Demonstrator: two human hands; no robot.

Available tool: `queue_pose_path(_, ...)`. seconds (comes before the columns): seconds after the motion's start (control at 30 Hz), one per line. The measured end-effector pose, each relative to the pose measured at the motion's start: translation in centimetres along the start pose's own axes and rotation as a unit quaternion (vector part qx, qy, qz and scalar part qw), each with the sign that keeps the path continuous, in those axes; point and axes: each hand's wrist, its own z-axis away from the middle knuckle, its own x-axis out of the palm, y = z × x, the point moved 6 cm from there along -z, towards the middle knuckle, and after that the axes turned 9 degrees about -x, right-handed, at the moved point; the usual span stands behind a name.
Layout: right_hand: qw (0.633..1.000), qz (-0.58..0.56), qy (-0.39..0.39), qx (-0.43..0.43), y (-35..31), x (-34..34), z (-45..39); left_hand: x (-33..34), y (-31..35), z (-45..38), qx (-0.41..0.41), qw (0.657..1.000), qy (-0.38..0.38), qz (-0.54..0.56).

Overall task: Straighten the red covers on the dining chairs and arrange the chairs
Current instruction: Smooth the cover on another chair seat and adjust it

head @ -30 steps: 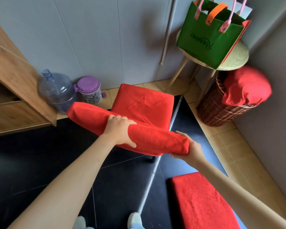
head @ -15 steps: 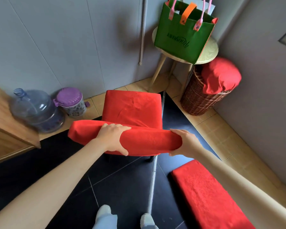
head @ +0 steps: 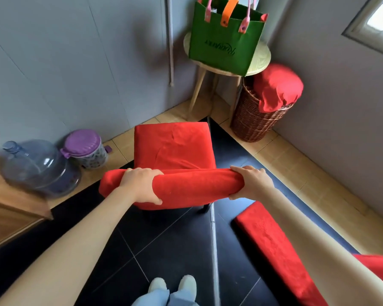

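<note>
Here, the person held a dining chair [head: 175, 151] by the top of its back, which wore a red cover [head: 197, 186]. The left hand [head: 142, 184] wrapped its fingers over the top near the middle. The right hand [head: 251, 183] curled round the right end. Holding it at two spots likely helped to turn or slide the chair straight. The chair stood on a black tiled floor [head: 175, 246] in a corner with grey walls. A second red chair back [head: 272, 244] waited just beside it.
</note>
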Motion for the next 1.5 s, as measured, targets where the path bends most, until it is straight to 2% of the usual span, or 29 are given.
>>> queue_pose_path(0.33, 0.999, -0.031, 0.022, 0.023, -6.4, 2.3, 3.2, -0.3, -5.3, 1.8, -0.001, 0.999, -0.031, -0.019)
queue_pose_path(0.8, 0.988, -0.069, 0.046, 0.130, -16.9, 6.0, 8.6, 0.3, -13.3, 3.9, 0.088, 0.994, -0.029, -0.058)
queue_pose_path(1.03, 0.977, -0.092, 0.055, 0.185, -21.3, 8.7, 13.8, 1.2, -14.7, 5.4, 0.117, 0.987, -0.038, -0.099)
queue_pose_path(1.5, 0.968, -0.094, 0.064, 0.222, -25.3, 11.5, 17.7, 2.7, -15.2, 9.3, 0.155, 0.976, 0.028, -0.151)
